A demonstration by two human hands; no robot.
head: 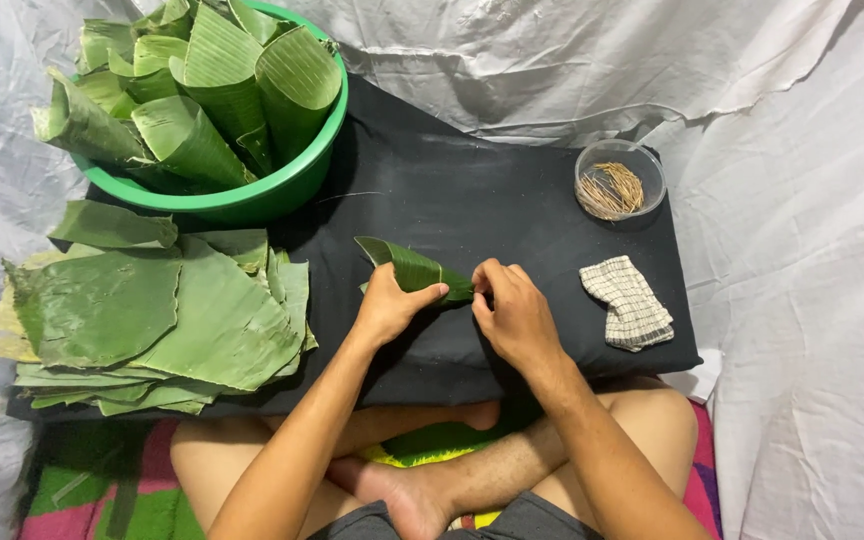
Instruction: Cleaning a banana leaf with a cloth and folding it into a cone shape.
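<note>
A green banana-leaf cone (pixel 410 264) lies across the black cloth (pixel 472 200), wide mouth to the upper left, tip to the right. My left hand (pixel 388 306) wraps around its middle from below. My right hand (pixel 514 312) pinches the narrow tip with thumb and fingers. Both hands rest low over the cloth, close together.
A green plastic basin (pixel 292 185) at the back left holds several rolled leaf cones. A stack of flat banana leaves (pixel 152 315) lies left of my hands. A clear bowl of thin brown sticks (pixel 619 181) and a folded checked cloth (pixel 630 303) sit to the right. My crossed legs are below.
</note>
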